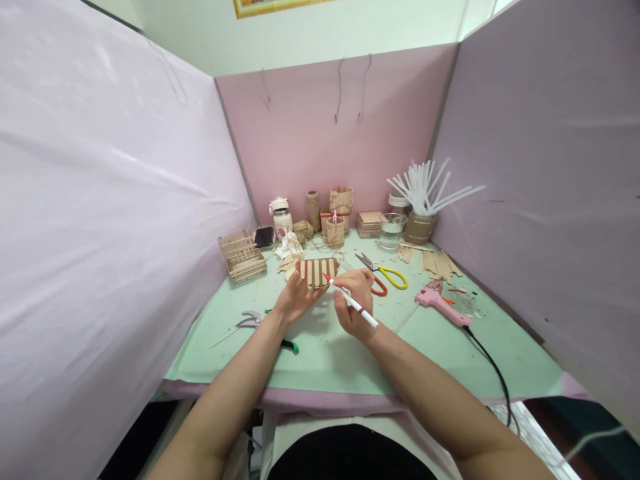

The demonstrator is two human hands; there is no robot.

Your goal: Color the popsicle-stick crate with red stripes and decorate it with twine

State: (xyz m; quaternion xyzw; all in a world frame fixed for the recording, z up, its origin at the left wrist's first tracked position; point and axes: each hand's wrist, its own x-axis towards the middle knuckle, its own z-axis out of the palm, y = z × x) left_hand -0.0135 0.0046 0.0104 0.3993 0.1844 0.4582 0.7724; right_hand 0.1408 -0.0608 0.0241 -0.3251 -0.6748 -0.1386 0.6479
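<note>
My left hand holds up a small panel of flat wooden craft sticks, striped in brown, pale wood and some red at its left end. A white marker pen with a red tip is gripped in my right hand, its tip at the face of the panel. Just behind my right hand lie scissors with yellow and red handles, partly covered by the hand. Pruning shears rest below my left forearm, which hides their middle.
A pink glue gun with a black cord lies at right, near loose craft sticks. Along the back stand a stick basket, a phone, a bottle, twine, a water bowl and a pot of white glue sticks.
</note>
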